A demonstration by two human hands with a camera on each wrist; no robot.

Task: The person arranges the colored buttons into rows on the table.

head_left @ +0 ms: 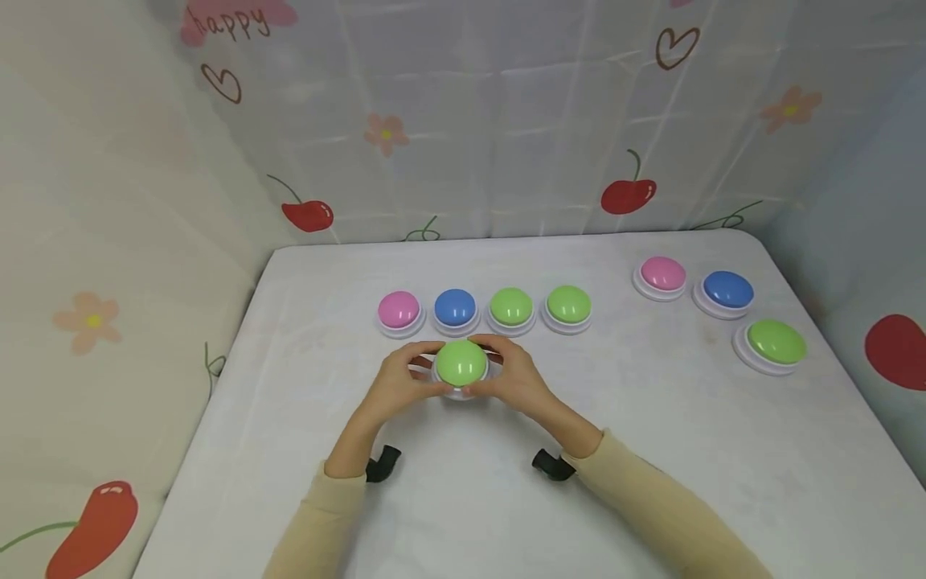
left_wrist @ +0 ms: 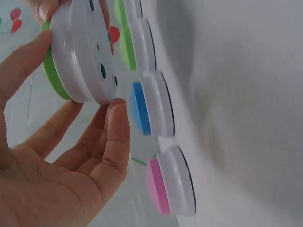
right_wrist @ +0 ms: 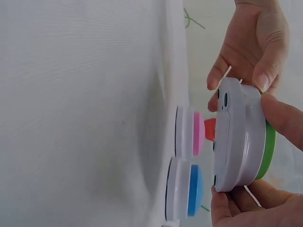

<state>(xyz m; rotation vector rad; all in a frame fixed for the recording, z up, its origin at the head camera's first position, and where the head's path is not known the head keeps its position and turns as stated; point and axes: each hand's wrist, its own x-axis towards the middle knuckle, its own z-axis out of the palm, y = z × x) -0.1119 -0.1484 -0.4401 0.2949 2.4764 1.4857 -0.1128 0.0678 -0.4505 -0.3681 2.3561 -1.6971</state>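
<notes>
Between both hands, a green push button with a white round base is held up off the white table. My left hand pinches its left side, thumb near and fingers behind. On the opposite side my right hand grips it the same way. Dark holes show in the underside of the held green button in the left wrist view. Just beyond the hands stands a row: a pink button, a blue button and two green ones, the nearer-to-middle green button and the end green button.
Toward the table's right edge sit another pink button, a blue button and a green button. A printed curtain hangs behind the white table. Black curved pieces show beside both wrists.
</notes>
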